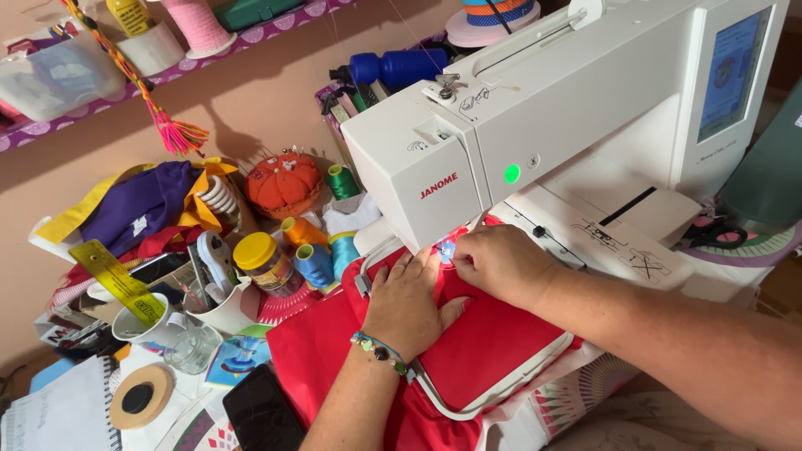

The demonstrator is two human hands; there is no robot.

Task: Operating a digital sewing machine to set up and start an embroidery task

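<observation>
Red fabric [484, 347] is stretched in a white embroidery hoop [501, 392] under the head of a white embroidery machine [518, 117]. My left hand [405, 305] lies flat on the red fabric inside the hoop, fingers spread toward the needle area. My right hand [501, 263] sits just right of it, fingers curled and pinching at a small blue piece [447, 250] beneath the needle. A beaded bracelet circles my left wrist.
Left of the hoop stand thread spools [316, 263], a yellow-lidded jar [263, 263], a red pincushion [284, 184], a cup with a yellow ruler [138, 321], a tape roll [138, 397], a black phone [261, 411] and piled purple and yellow fabric [142, 205]. Scissors [714, 234] lie at right.
</observation>
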